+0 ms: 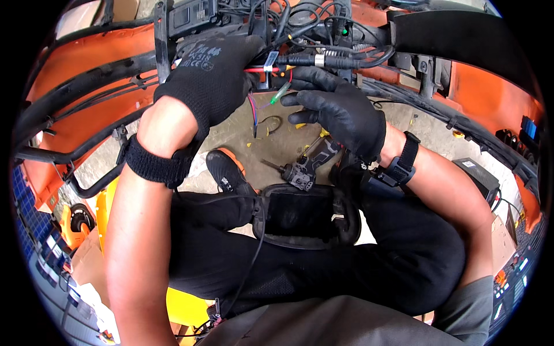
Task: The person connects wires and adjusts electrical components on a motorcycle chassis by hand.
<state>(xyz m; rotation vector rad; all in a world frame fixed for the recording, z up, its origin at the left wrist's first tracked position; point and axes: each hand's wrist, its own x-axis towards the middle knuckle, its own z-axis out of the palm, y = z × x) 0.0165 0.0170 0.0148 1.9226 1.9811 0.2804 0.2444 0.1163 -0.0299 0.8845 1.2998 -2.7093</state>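
My left hand [209,79], in a black knit glove, is closed round thin coloured wires [253,109] that hang below its fingers; its fingertips are partly hidden. A red cable [254,70] with a white tag comes out beside it. My right hand [345,109], in a black coated glove, has its fingers apart, with nothing visible in them. Just left of its fingertips hangs a small clear and green connector [280,93] on a thin wire. A thick black cable [303,60] with a pale label runs above both hands, below a tangle of black wiring [311,26].
Dark tubular frame [63,104] and orange panels [121,55] surround the wiring. On the floor lie a cordless power tool [309,167] and yellow scraps. An open black case [303,216] sits between my legs. A thin black cable [258,248] crosses my lap. Boxes stand at the right.
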